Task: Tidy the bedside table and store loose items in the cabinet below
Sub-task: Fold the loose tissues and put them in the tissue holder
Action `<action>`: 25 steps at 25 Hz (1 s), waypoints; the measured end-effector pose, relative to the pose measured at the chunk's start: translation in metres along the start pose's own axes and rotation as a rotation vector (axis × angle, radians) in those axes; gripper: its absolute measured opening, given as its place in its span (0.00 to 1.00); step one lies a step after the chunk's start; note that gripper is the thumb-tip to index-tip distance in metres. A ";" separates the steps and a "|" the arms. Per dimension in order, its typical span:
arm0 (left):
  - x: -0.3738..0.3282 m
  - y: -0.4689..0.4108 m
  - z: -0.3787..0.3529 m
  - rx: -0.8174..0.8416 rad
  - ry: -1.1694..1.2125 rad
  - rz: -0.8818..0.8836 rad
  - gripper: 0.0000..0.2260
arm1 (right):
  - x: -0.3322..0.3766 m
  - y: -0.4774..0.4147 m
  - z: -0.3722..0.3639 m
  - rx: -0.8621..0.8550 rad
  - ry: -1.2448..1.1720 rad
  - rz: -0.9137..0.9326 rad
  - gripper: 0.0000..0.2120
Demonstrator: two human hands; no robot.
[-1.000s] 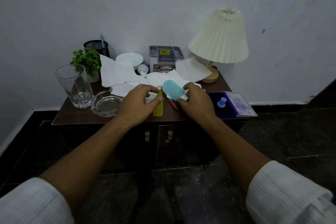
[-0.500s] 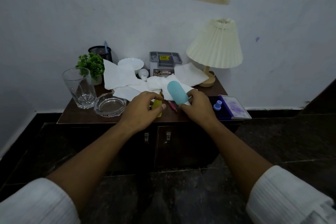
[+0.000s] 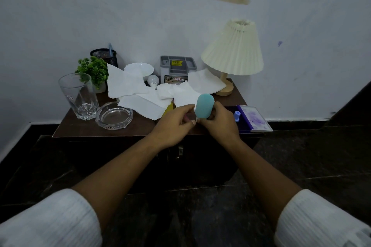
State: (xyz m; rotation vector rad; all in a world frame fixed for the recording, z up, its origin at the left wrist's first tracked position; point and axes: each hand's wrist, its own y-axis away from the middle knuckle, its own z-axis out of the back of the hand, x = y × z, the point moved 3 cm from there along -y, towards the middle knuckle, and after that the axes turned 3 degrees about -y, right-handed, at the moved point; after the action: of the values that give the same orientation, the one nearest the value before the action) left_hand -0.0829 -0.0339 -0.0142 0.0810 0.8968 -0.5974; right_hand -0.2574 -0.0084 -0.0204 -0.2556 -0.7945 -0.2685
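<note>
r hand [image 3: 217, 121] grips teal case [image 3: 204, 106] near table [image 3: 84, 128] front edge.

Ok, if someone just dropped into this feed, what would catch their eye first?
Probably the teal oval object at the front middle of the bedside table, closed in the right hand, with the left hand pinching something small beside it. Behind them, crumpled white tissues sprawl across the tabletop, and a cream pleated lamp stands at the back right.
</note>
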 end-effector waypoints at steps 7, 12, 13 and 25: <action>-0.001 -0.008 -0.009 0.058 -0.002 0.022 0.25 | -0.003 -0.001 0.002 0.014 0.010 -0.011 0.24; 0.002 -0.008 -0.010 0.092 -0.008 0.034 0.26 | -0.001 0.000 0.004 0.024 -0.001 -0.017 0.23; 0.002 -0.007 -0.008 0.088 -0.008 0.037 0.26 | 0.000 0.002 0.005 0.027 -0.006 -0.034 0.23; 0.007 0.033 0.111 -0.350 0.102 0.202 0.13 | 0.085 0.035 0.026 -0.235 0.172 0.338 0.15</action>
State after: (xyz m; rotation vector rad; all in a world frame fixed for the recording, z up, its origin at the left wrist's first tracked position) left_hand 0.0162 -0.0439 0.0454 -0.1135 1.0665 -0.2446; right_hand -0.2054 0.0211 0.0547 -0.5735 -0.5380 -0.0625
